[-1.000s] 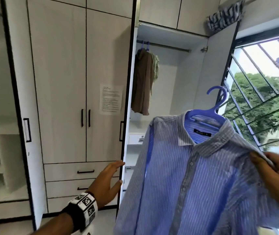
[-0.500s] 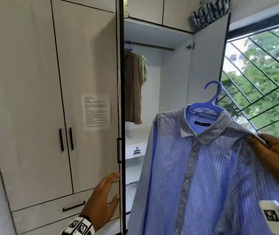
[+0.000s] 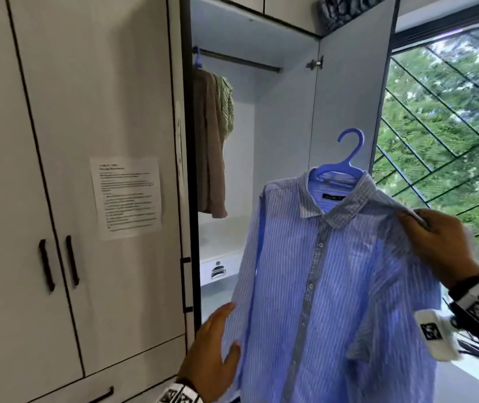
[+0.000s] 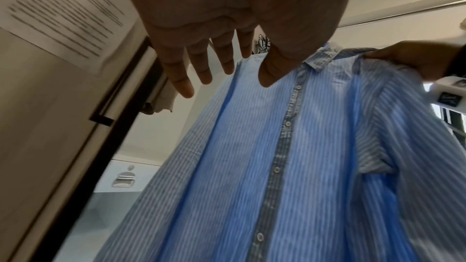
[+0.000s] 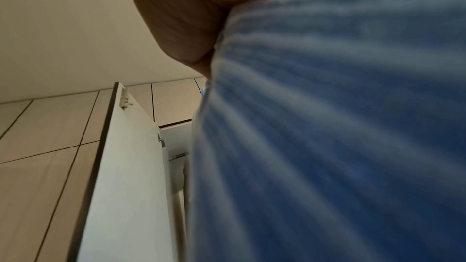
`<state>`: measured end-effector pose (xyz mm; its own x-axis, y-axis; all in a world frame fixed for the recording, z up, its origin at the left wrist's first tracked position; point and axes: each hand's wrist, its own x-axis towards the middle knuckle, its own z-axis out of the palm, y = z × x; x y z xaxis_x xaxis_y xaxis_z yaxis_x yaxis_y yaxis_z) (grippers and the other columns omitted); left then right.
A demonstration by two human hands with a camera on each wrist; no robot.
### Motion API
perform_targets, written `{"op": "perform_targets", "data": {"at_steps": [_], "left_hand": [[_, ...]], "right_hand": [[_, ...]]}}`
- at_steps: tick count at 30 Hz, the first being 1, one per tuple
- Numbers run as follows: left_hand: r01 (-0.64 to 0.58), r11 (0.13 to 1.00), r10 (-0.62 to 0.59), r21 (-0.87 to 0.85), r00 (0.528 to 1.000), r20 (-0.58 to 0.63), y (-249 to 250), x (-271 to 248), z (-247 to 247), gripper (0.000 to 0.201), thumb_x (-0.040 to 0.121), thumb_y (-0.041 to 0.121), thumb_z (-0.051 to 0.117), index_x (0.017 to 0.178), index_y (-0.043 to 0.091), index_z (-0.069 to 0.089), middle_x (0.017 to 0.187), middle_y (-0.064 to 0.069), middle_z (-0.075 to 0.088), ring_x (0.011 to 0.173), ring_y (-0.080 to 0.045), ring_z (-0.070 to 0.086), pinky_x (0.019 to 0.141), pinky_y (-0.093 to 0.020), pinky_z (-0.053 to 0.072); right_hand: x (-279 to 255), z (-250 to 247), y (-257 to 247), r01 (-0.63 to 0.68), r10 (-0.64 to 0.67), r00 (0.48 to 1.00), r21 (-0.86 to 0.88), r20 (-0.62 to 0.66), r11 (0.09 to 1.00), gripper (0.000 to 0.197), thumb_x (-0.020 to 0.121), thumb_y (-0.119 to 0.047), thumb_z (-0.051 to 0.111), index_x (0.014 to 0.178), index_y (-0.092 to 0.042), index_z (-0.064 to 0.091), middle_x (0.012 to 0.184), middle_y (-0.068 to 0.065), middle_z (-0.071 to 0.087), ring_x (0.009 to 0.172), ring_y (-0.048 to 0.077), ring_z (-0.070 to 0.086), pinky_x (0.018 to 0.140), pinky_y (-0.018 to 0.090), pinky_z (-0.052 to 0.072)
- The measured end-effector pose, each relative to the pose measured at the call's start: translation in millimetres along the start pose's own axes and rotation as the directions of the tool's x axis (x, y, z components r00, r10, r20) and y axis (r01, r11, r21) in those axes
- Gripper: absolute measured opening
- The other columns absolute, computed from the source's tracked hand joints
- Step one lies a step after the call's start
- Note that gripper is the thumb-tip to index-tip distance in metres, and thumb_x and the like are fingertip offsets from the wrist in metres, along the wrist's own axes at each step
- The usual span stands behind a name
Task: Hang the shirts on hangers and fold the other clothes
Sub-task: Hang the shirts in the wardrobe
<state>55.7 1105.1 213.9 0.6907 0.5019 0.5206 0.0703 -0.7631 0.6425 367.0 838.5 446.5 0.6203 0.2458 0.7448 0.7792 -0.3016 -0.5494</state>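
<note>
A blue striped shirt (image 3: 319,286) hangs on a blue plastic hanger (image 3: 345,164) in front of the open wardrobe. My right hand (image 3: 436,245) grips the shirt's right shoulder and holds it up; the wrist view shows blurred striped cloth (image 5: 327,127) against the palm. My left hand (image 3: 215,344) is open with straight fingers at the shirt's lower left edge, beside the left sleeve; in the left wrist view its spread fingers (image 4: 201,63) stand before the shirt (image 4: 277,146). A brown garment (image 3: 210,146) and a striped one hang on the rail (image 3: 238,61) inside.
The wardrobe's right door (image 3: 348,82) stands open toward a barred window (image 3: 450,126). A closed door with a taped paper sheet (image 3: 127,196) and black handles (image 3: 58,264) is on the left. A patterned cloth (image 3: 345,7) lies on top. A shelf (image 3: 220,237) and drawer lie below the rail.
I have come closer to the open wardrobe, so it fills more of the view. My left hand has moved right from the door edge to the shirt's left side. My right hand still holds the shoulder.
</note>
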Motion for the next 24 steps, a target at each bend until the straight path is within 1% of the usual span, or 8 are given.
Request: {"op": "perform_targets", "data": {"at_steps": [4,7,9,11,15,17,19,24], "left_hand": [[0.013,0.999,-0.013,-0.036,1.0,-0.003,-21,63,43,0.069,0.102,0.048,0.052,0.159,0.052,0.013,0.162,0.036,0.018,0.151,0.007,0.019,0.126,-0.029,0.022],[0.044,0.999,-0.045,-0.011,0.998,-0.04,-39,130,72,0.07,0.102,0.047,0.051,0.157,0.056,0.007,0.164,0.034,0.012,0.151,0.007,0.013,0.125,-0.022,0.016],[0.075,0.997,-0.074,0.003,0.993,-0.096,-50,175,84,0.07,0.103,0.044,0.052,0.156,0.057,0.007,0.164,0.033,0.013,0.152,0.005,0.014,0.125,-0.022,0.015],[0.118,0.993,-0.119,-0.016,0.982,-0.146,-64,222,95,0.07,0.103,0.041,0.054,0.154,0.059,0.01,0.162,0.034,0.015,0.151,0.001,0.02,0.127,-0.028,0.019],[0.161,0.987,-0.161,-0.023,0.954,-0.254,-101,312,104,0.071,0.099,0.041,0.055,0.157,0.056,0.016,0.16,0.038,0.018,0.149,-0.007,0.033,0.119,-0.044,0.04],[0.184,0.983,-0.169,0.018,0.934,-0.316,-118,349,104,0.07,0.1,0.041,0.054,0.156,0.056,0.016,0.161,0.036,0.018,0.151,-0.002,0.027,0.12,-0.044,0.039],[0.201,0.976,-0.159,0.086,0.923,-0.351,-131,375,100,0.069,0.1,0.039,0.054,0.155,0.058,0.016,0.164,0.03,0.019,0.151,0.001,0.024,0.123,-0.041,0.033],[0.172,0.96,-0.063,0.223,0.904,-0.424,-171,429,87,0.081,0.09,0.04,0.06,0.153,0.064,0.016,0.166,0.021,0.024,0.151,-0.004,0.03,0.121,-0.032,0.032]], "right_hand": [[44,57,34,0.013,-0.013,1.0,0.002,-0.001,1.0,0.06,0.088,-0.07,0.049,0.071,-0.013,0.058,0.051,0.009,0.048,0.051,0.031,0.05,0.052,0.043,0.045],[91,102,63,0.022,-0.022,1.0,0.005,0.019,1.0,0.057,0.09,-0.064,0.051,0.068,-0.012,0.057,0.053,0.011,0.052,0.054,0.033,0.054,0.052,0.038,0.042],[129,133,82,0.018,-0.019,0.999,0.02,0.028,1.0,0.057,0.088,-0.07,0.05,0.072,-0.017,0.062,0.055,0.012,0.054,0.055,0.035,0.056,0.044,0.043,0.037],[175,162,100,0.015,-0.016,0.999,0.033,0.035,0.999,0.05,0.087,-0.074,0.05,0.078,-0.027,0.065,0.056,0.012,0.057,0.056,0.035,0.059,0.047,0.048,0.039],[276,216,115,0.072,-0.074,0.996,0.05,0.053,0.996,0.051,0.09,-0.067,0.052,0.075,-0.02,0.063,0.06,0.016,0.059,0.062,0.038,0.061,0.049,0.045,0.045],[323,244,115,0.103,-0.104,0.993,0.019,0.062,0.994,0.054,0.091,-0.066,0.051,0.075,-0.016,0.064,0.067,0.02,0.062,0.07,0.043,0.063,0.061,0.044,0.053],[363,269,108,0.113,-0.11,0.991,-0.047,0.076,0.992,0.057,0.09,-0.061,0.048,0.078,-0.008,0.065,0.076,0.024,0.065,0.08,0.046,0.063,0.07,0.044,0.051],[468,338,81,0.2,-0.194,0.976,-0.06,0.097,0.978,0.059,0.085,-0.063,0.04,0.078,-0.01,0.066,0.086,0.024,0.068,0.084,0.049,0.064,0.07,0.042,0.046]]}}
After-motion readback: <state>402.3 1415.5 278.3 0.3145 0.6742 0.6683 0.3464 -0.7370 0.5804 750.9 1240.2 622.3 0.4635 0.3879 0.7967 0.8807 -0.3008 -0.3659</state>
